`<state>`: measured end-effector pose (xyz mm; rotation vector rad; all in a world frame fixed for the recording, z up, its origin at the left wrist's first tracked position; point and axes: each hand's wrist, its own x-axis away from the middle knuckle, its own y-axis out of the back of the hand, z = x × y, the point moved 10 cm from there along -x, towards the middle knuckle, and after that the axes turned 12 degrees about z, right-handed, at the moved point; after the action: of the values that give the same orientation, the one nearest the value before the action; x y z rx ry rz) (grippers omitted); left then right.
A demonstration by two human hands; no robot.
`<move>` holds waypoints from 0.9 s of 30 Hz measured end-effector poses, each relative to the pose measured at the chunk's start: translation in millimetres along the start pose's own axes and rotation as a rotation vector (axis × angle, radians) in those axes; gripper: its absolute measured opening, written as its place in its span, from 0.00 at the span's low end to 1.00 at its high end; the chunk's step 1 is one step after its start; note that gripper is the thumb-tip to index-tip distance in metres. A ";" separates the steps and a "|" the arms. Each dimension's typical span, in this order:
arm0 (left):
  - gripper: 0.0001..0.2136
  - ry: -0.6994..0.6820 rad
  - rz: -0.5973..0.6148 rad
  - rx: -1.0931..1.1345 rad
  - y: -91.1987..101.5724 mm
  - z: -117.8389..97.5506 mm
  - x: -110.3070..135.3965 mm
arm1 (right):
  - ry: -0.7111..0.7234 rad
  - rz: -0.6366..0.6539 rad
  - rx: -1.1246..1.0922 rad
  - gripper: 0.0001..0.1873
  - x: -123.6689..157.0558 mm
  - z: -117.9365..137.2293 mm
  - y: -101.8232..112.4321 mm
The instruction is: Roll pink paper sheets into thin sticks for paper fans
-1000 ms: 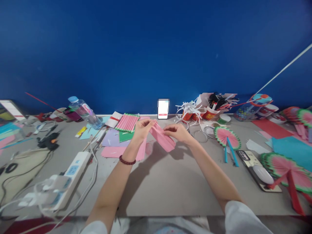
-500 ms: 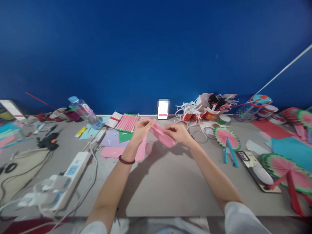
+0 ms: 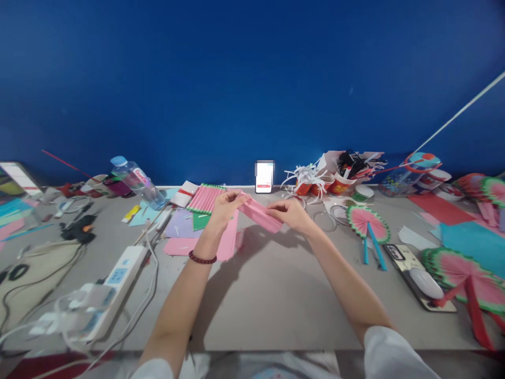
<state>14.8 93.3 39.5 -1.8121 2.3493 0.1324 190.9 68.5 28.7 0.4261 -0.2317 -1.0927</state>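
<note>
Between my two hands a folded strip of pink paper (image 3: 259, 215) is held above the table, slanting down to the right. My left hand (image 3: 228, 207) pinches its upper left end. With thumb and fingertips, my right hand (image 3: 290, 215) grips the strip's upper edge near the right end. Behind my left hand lies a pink pleated paper with green edges (image 3: 205, 198). Flat sheets of pink paper (image 3: 179, 246), a purple sheet (image 3: 179, 223) and a green piece (image 3: 200, 221) lie just left of it.
A lit phone (image 3: 264, 177) leans on the blue wall. Left are a water bottle (image 3: 138, 179) and a power strip (image 3: 118, 281) with cables. To the right sit cups of paper strips (image 3: 307, 176), a watermelon-coloured fan (image 3: 369, 223), a phone (image 3: 406, 271) under a white mouse (image 3: 425, 283), and more fans (image 3: 465, 273).
The pink strip has turned slightly, with its lower right end now a little higher. My left hand has shifted slightly left; both hands keep hold of the paper.
</note>
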 end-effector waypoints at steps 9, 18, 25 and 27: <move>0.11 0.031 -0.033 0.030 10.8 13.2 -2.1 | -0.011 0.026 -0.016 0.11 -0.5 -3.1 -0.8; 0.12 0.012 -0.113 0.141 36.3 16.8 -5.7 | -0.009 -0.012 -0.004 0.09 -2.6 -9.7 9.3; 0.12 -0.136 -0.093 -0.129 26.7 -13.0 -0.2 | 0.010 -0.071 0.191 0.07 -2.8 -3.4 12.9; 0.10 -0.220 -0.086 -0.338 14.9 -32.3 7.6 | 0.062 -0.043 0.224 0.08 -3.3 2.0 7.8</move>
<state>-4.0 84.3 69.3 -1.9206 2.1923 0.7178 195.0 74.1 34.0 0.6665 -0.2927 -1.0978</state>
